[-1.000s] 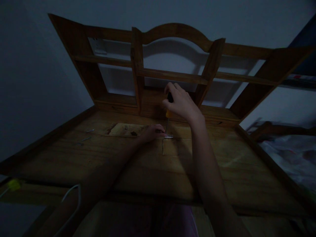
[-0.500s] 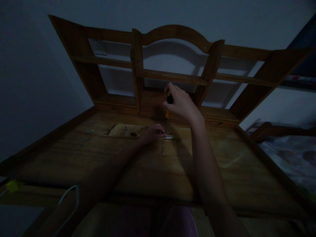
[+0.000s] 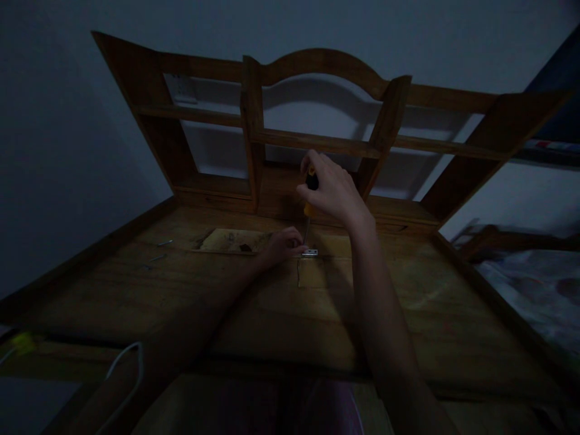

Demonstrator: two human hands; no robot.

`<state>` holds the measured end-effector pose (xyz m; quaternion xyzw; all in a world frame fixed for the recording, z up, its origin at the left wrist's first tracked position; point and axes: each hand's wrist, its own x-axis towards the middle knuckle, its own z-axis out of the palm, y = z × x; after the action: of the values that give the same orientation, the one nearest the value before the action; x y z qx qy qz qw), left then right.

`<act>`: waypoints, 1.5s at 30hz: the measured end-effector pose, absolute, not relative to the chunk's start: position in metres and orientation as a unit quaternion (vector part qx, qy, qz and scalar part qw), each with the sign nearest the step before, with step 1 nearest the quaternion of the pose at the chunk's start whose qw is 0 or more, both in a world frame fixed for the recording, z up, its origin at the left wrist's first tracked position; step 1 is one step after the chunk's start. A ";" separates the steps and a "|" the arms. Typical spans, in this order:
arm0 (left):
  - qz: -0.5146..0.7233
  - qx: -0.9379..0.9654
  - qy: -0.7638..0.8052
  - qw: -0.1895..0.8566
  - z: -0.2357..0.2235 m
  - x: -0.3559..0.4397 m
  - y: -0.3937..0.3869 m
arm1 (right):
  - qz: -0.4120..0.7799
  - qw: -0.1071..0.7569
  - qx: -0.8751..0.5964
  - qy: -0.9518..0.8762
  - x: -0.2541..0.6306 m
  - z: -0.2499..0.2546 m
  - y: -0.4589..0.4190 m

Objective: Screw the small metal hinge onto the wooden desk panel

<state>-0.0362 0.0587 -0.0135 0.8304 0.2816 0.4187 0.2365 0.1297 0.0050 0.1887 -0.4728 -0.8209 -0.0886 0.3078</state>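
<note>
My right hand (image 3: 333, 184) is wrapped over the handle of a screwdriver (image 3: 309, 208), yellow and black, which stands nearly upright. Its thin shaft runs down to the left end of a small silver metal hinge (image 3: 310, 252) with holes in it. At that end my left hand (image 3: 283, 246) is closed, thumb and fingertips pressed at the hinge beside the screwdriver tip; any screw there is too small to make out. The hinge lies along the seam of a wooden panel (image 3: 324, 275) in the desktop.
Several screws (image 3: 156, 258) lie on the wooden desktop (image 3: 254, 320) at left. A long opening (image 3: 226, 240) sits left of my hands. Behind rises a wooden shelf unit (image 3: 317, 140) against the wall. A white cable (image 3: 139, 356) crosses near my left forearm.
Both hands stay at the hinge. My right hand has shifted very slightly on the screwdriver, and the whole view has dropped a few pixels.
</note>
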 end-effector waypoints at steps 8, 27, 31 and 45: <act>0.414 0.808 0.325 0.264 -0.006 -0.035 0.050 | -0.112 0.329 -0.477 -0.808 0.133 0.195 -0.001; 0.396 0.822 0.336 0.234 -0.003 -0.036 0.048 | -0.167 0.386 -0.512 -0.749 0.139 0.195 0.004; 0.394 0.823 0.346 0.221 -0.005 -0.036 0.049 | -0.181 0.416 -0.502 -0.736 0.141 0.192 0.008; 0.389 0.816 0.366 0.218 -0.009 -0.037 0.051 | -0.192 0.405 -0.495 -0.744 0.139 0.192 0.008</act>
<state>-0.0365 0.0514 -0.0089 0.8165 0.3661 0.3895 0.2185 0.1393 0.0078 0.1921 -0.4949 -0.7443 -0.1918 0.4053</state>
